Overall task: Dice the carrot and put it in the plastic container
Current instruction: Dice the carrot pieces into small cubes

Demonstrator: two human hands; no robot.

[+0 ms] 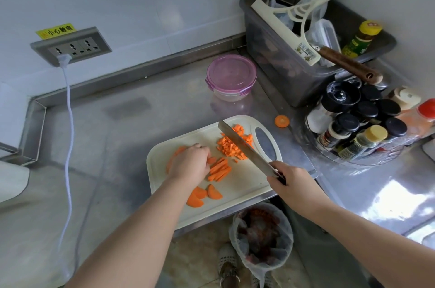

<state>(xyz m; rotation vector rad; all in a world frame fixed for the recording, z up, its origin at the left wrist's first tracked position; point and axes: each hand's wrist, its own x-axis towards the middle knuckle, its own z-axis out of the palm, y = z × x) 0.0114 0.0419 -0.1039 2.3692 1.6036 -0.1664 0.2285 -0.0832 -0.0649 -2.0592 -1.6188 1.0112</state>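
Steel counter (131, 122) bears plastic container (229, 95), purple lid (231, 71) on.

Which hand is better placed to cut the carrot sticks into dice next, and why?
The right hand: it grips the knife, whose blade lies just beyond the carrot sticks. The left hand holds down those sticks.

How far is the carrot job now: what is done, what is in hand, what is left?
Done: a pile of dice lies on the board. In hand: the left hand holds sticks, the right hand grips the knife above the board. Left: slices are uncut, and the container has its lid on.
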